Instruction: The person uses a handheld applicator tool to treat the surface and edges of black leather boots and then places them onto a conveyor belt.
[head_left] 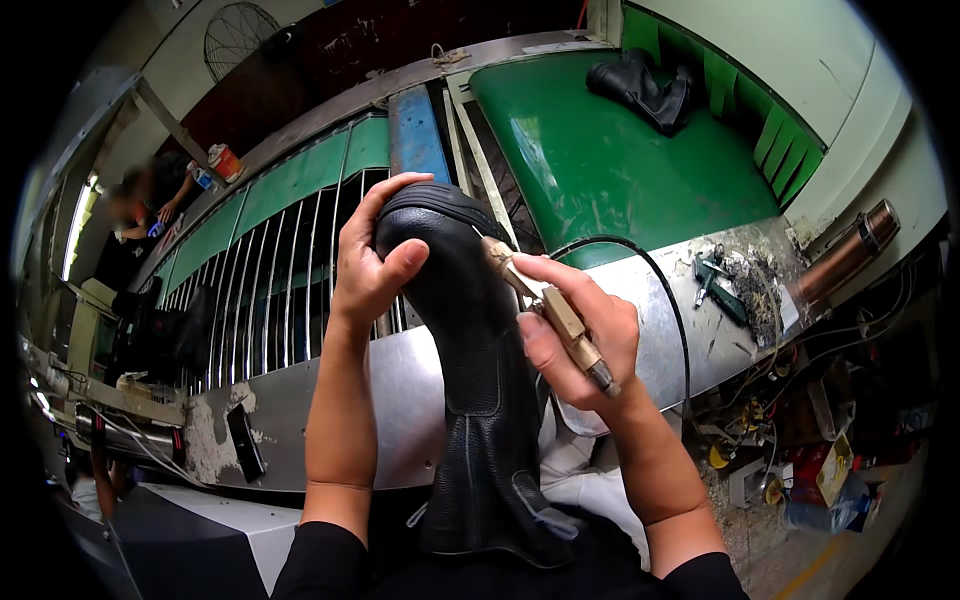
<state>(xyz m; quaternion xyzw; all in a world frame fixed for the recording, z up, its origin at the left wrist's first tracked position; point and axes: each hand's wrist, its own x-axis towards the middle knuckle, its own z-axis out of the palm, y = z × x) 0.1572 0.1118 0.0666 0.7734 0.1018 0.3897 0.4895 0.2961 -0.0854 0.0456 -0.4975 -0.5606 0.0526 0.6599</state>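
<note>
A tall black leather boot [462, 300] lies along my lap with its toe pointing away from me and its shaft toward my body. My left hand [375, 255] grips the toe end, thumb on the leather and fingers over the sole edge. In my right hand [590, 335] is a brass-coloured, pen-like hand tool [555, 310], held between thumb and fingers. Its thin tip meets or nearly meets the seam where sole and upper join, on the boot's right side; exact contact is hard to see. A black hose [655, 265] curves away behind the right hand.
Another black boot [645, 90] lies on the green conveyor belt [560, 150] at the far right. A metal-rod rack [265, 285] runs along the left. A green-handled tool [722, 295] and a copper-coloured cylinder [845, 255] are at right. Another person [150, 210] works far left.
</note>
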